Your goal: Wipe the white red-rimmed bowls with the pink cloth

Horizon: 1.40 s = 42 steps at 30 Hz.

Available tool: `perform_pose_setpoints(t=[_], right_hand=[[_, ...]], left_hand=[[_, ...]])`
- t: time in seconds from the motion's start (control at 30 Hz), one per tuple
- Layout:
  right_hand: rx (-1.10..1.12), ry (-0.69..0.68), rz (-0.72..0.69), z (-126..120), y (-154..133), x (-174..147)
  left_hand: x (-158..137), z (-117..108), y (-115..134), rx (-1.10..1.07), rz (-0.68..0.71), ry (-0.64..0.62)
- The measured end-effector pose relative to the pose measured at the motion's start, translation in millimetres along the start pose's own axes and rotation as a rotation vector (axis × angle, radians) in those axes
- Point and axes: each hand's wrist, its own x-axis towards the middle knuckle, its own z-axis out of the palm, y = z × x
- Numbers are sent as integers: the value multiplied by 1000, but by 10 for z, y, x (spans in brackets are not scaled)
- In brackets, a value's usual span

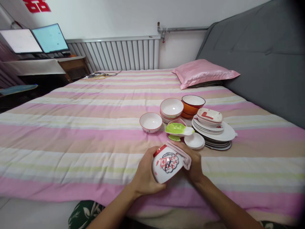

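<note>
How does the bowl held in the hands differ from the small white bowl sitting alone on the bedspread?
The held bowl is tipped on its side between the left hand and right hand, with a pink cloth against it; the lone bowl stands upright on the bedspread, untouched. The held bowl shows a large red and black painted motif on its outside; the lone bowl looks almost plain. Both are white with a red rim.

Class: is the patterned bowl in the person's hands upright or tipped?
Tipped: the bowl lies sideways, red rim toward the pink cloth, base toward the camera.
</note>
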Motion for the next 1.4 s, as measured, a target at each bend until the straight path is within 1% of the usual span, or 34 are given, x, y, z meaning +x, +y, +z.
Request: perform_pose_setpoints(t=[0.07, 0.17, 0.27, 0.37, 0.43, 0.57, 0.77, 1.03, 1.27, 1.4], right_hand=[[-144, 34, -147, -50, -11, 24], [-357, 11, -309, -90, -12, 52], [-488, -12, -376, -85, -39, 69], [-520, -34, -402, -69, -107, 88], [-516, -48, -402, -61, -152, 101], [-478, -49, -374, -38, -172, 117], [-377, -47, -275, -7, -78, 94], [-195, -53, -106, 2, 61, 33], [-96, -34, 73, 54, 183, -13], [-27, -50, 130, 83, 196, -15]], left_hand=[[4, 16, -70, 66, 42, 29], [2, 59, -178, 132, 52, 29], [-13, 86, -204, 112, 22, 15], [-27, 87, -141, 71, -2, 38], [-27, 83, -89, 89, -15, 57], [2, 80, -43, 142, -13, 87], [27, 68, -59, 151, -2, 103], [23, 29, -54, 139, -10, 73], [29, -14, -47, 103, -14, 45], [28, -36, -26, 96, -5, 37]])
